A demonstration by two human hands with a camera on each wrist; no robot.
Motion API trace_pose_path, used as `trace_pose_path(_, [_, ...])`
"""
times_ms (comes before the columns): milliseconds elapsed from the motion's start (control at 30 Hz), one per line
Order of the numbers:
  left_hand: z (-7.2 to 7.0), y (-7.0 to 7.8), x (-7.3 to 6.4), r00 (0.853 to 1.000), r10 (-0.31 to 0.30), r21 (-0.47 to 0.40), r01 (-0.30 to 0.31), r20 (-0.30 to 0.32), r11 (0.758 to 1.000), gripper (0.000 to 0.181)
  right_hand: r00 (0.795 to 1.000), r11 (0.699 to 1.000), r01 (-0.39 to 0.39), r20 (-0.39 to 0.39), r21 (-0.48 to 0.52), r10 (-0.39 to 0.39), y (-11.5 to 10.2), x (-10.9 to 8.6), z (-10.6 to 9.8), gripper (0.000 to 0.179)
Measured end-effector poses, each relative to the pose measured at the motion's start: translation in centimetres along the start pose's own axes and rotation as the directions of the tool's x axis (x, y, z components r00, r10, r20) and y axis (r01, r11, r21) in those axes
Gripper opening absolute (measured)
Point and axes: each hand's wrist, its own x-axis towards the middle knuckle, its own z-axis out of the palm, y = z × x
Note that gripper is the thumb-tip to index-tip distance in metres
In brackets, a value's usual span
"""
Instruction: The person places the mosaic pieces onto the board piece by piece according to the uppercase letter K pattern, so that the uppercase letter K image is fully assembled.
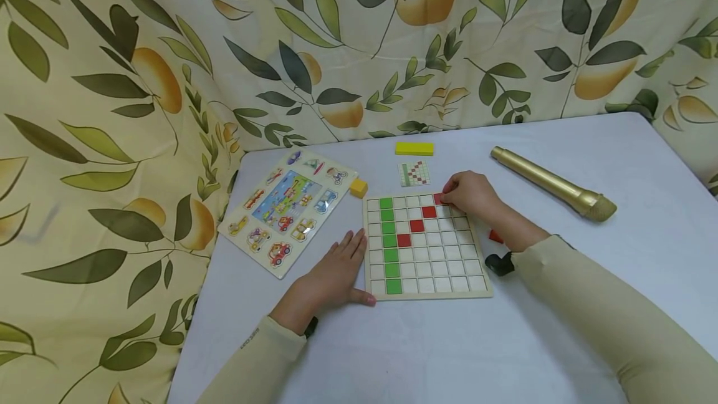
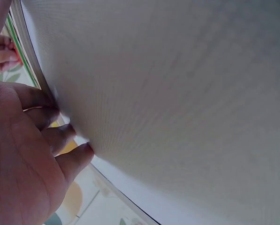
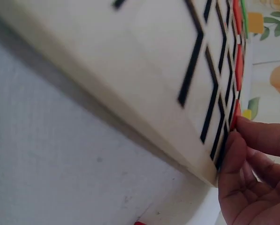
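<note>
A wooden grid board [image 1: 445,254] lies on the table, with green square tiles [image 1: 389,228] down one column. Red tiles [image 1: 417,226] climb diagonally to the right across it. At the far edge, my right hand [image 1: 472,195] pinches a red square tile [image 1: 439,199] at the top row; in the right wrist view thumb and forefinger meet at this red tile [image 3: 237,112]. My left hand [image 1: 338,273] rests against the board's left edge, fingers extended and thumb at the near corner. The left wrist view shows that hand's fingers [image 2: 74,161] on the white tabletop beside the board.
A small pattern card [image 1: 414,174] and a yellow block [image 1: 414,149] lie beyond the board. To the left are a vehicle picture puzzle [image 1: 269,242] and an orange-yellow cube [image 1: 358,188]. A gold microphone [image 1: 550,182] lies right, and a red piece [image 1: 496,237] sits by my right forearm.
</note>
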Motion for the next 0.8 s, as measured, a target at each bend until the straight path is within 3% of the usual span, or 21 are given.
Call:
trace_pose_path(233, [0.2,-0.1,0.2,1.000,-0.002,0.005,0.002,0.005,1.000,0.127,1.000,1.000,0.015,-0.016,-0.012,-0.016,0.1,-0.1,0.1,0.019])
trace_pose_path(433, [0.5,-0.1,0.4,1.000,0.004,0.003,-0.004,0.009,1.000,0.127,1.000,0.999,-0.020,-0.003,0.047,0.020,0.8,-1.2,-1.4,0.026])
trace_pose_path(800, [0.5,-0.3,0.5,1.000,0.006,0.005,-0.006,0.011,1.000,0.128,0.998,0.997,-0.058,0.007,0.046,0.057,6.4,-4.9,-5.1,0.031])
